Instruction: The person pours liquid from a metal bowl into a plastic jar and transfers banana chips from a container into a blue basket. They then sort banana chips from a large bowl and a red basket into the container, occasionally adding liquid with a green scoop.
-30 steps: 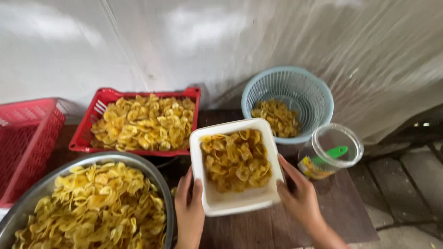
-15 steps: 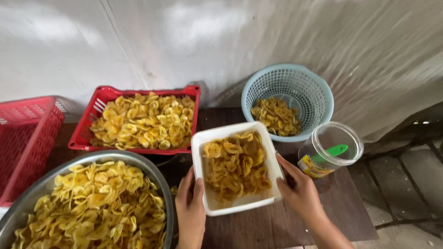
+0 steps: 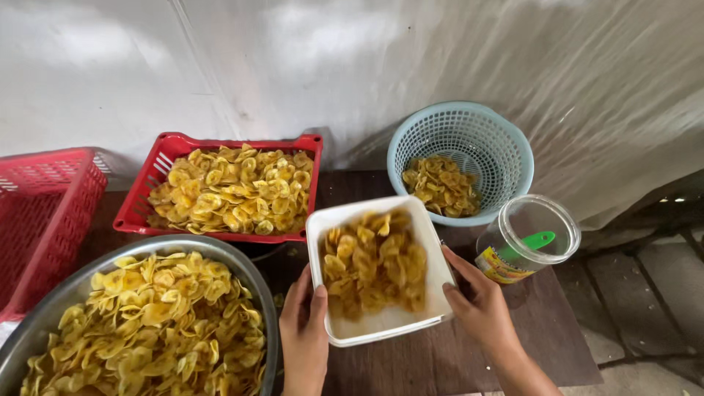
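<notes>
— What are the hands doing?

— Both are gripping a white tub [image 3: 381,334] of yellow chips [image 3: 374,268] above the dark table [image 3: 440,359]. The left hand [image 3: 304,334] is clasping its left edge, thumb on the rim; the right hand [image 3: 480,308] is curling its fingers round the right edge.

— What is lying around it?

— A metal bowl [image 3: 253,275] of chips is sitting just left, a red crate [image 3: 165,150] of chips behind, a blue basket [image 3: 506,143] and a clear jar [image 3: 528,238] to the right.

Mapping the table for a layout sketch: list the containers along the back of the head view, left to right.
Empty red basket → red crate of chips → light blue basket → clear jar with a green scoop.
</notes>
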